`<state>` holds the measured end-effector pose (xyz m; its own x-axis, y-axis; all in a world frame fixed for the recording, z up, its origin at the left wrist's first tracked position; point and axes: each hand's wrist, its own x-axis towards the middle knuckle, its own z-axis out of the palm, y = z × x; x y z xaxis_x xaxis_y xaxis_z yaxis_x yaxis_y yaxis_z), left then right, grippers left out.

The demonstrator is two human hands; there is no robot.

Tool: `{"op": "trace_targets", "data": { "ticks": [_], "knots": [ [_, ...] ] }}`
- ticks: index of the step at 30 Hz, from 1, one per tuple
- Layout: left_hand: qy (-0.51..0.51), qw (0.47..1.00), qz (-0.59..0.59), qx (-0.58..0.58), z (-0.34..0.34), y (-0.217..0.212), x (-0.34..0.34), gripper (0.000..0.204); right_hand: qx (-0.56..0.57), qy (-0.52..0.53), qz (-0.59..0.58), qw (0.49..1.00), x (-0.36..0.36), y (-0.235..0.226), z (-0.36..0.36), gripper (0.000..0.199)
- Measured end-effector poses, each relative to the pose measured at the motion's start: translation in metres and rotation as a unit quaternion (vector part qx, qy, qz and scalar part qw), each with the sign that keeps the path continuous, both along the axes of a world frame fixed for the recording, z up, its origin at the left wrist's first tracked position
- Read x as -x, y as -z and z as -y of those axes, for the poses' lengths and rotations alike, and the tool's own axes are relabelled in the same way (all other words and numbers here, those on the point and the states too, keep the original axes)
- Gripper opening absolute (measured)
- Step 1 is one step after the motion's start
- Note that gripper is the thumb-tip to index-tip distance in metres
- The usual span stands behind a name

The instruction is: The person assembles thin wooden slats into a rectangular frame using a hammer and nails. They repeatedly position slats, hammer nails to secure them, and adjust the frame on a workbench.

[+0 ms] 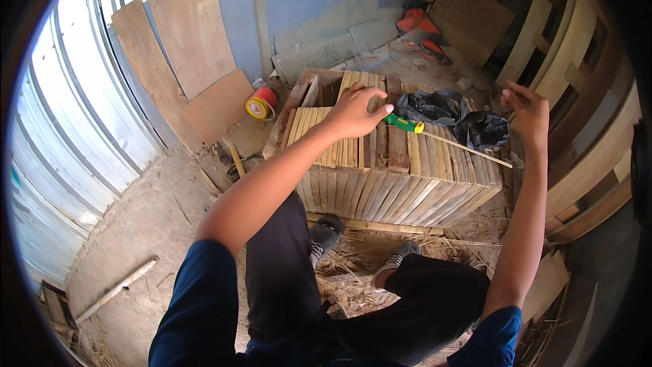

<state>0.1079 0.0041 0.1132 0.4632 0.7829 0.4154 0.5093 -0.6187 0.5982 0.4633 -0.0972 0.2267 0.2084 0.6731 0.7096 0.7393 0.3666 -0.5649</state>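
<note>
My left hand [358, 110] hovers over a stack of wooden slats [407, 194], its thumb and curled fingers apart. Just below the thumb lies a green ribbed tool handle [403, 124] with a yellow end; the kind of tool is not clear. From beside that end a thin wooden stick [468, 150] slants across the slats to the right. My right hand [528, 114] is raised beyond the stack's right side, index finger stretched out and the other fingers bent. I see nothing in either hand. Crumpled black plastic bags [435, 107] rest on the slats between my hands.
A red and yellow spool [261, 103] stands left of the stack, near boards [183, 24] leaning on the wall. Wooden frames [574, 47] line the right side. Wood scraps and shavings litter the floor around my feet. A pale stick [117, 290] lies at the left.
</note>
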Motion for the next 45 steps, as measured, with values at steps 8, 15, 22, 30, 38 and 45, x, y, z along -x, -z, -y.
{"op": "trace_targets", "data": {
  "ticks": [8, 15, 22, 30, 38, 45],
  "knots": [
    [-0.05, 0.99, -0.126, 0.033, -0.08, 0.12, 0.0, 0.105, 0.022, -0.075, -0.039, 0.996, 0.05, 0.024, -0.027, 0.023],
    [-0.023, 0.984, -0.178, -0.007, -0.091, 0.133, 0.013, 0.121, 0.09, -0.201, -0.114, 0.969, 0.086, 0.098, -0.129, 0.019],
    [-0.014, 0.985, -0.167, -0.034, -0.092, 0.138, 0.016, 0.108, 0.268, -0.197, -0.142, 0.932, 0.13, 0.176, -0.19, 0.02],
    [0.01, 0.985, -0.148, -0.086, -0.091, 0.14, 0.022, 0.082, 0.214, -0.213, -0.129, 0.945, 0.152, 0.205, -0.23, 0.013],
    [0.005, 0.986, -0.144, -0.086, -0.09, 0.139, 0.022, 0.078, 0.174, -0.191, 0.05, 0.965, 0.166, 0.214, -0.234, 0.009],
    [0.014, 0.992, -0.107, -0.067, -0.092, 0.136, 0.022, 0.076, 0.152, -0.19, 0.082, 0.966, 0.163, 0.216, -0.232, 0.008]
  ]
}}
